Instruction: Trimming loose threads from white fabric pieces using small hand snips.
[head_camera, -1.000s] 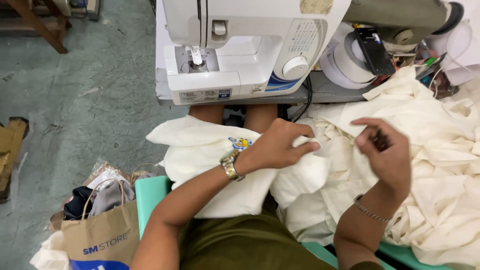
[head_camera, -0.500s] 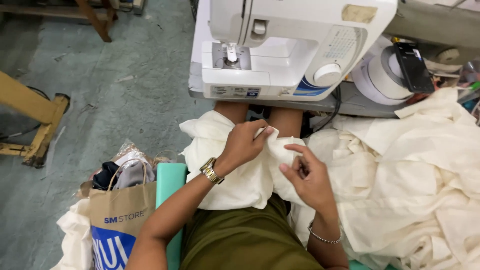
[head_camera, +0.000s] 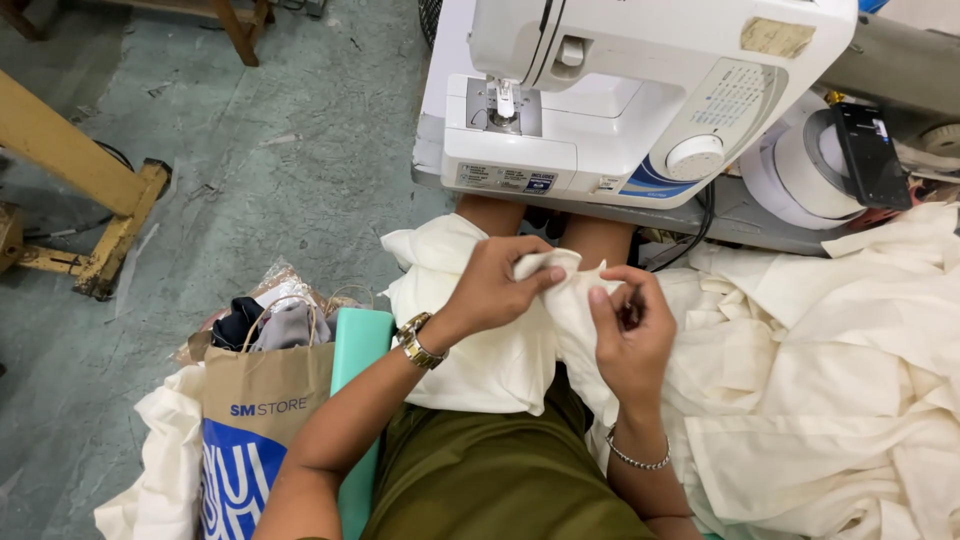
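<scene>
Cream cloth (head_camera: 480, 350) pinched by left hand (head_camera: 495, 285), right hand (head_camera: 628, 335) (brown-and-blue paper bag (head_camera: 262, 420) floor-left).

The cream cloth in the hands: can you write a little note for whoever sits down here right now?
Left hand: pinching a fold of the cream cotton cloth on the lap.
Right hand: gripping the same fold, with a small dark thing between its fingers, too hidden to identify.
The rest of the cloth is heaped to the right. The white sewing machine sits ahead, nothing under its needle.
Done: fold gathered. Left: cloth not yet at the machine.
</scene>
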